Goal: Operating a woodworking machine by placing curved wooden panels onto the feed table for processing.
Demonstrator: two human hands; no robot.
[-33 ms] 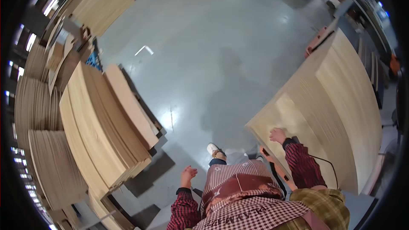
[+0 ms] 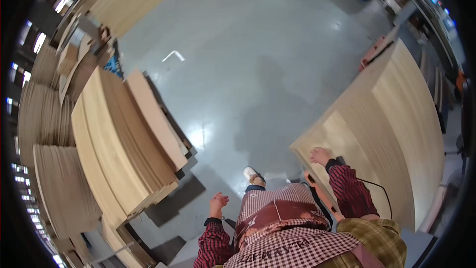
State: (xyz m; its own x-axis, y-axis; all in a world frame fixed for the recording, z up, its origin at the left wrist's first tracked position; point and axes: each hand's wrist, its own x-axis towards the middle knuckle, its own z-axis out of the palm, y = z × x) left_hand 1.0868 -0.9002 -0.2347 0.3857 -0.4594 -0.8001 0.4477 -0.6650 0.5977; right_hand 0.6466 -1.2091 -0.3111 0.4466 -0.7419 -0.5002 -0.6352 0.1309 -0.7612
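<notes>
My right hand point(image 2: 320, 156), fingers loosely bent and a little apart, is over the near left corner of a tall stack of pale wood panels point(image 2: 337, 131). Whether its fingertips touch the top panel I cannot tell. No object shows in that hand. My left hand point(image 2: 218, 204) hangs at my left side above the floor, its fingers half curled, apart and holding nothing. Nearest on that side is another stack of wood panels point(image 2: 116, 144), well beyond its reach. A thin dark cord point(image 2: 382, 188) curves over the right stack beside my sleeve.
Grey floor point(image 2: 213, 54) stretches ahead between the stacks. Orange metal parts point(image 2: 325, 198) stick out beneath the right stack, close to my legs. More board stacks point(image 2: 62, 188) line the left, and another pale stack point(image 2: 124, 0) stands at the far left.
My right hand has shifted slightly left toward the corner of the panel stack. The whole view has turned a little; my left hand looks nearly unchanged.
</notes>
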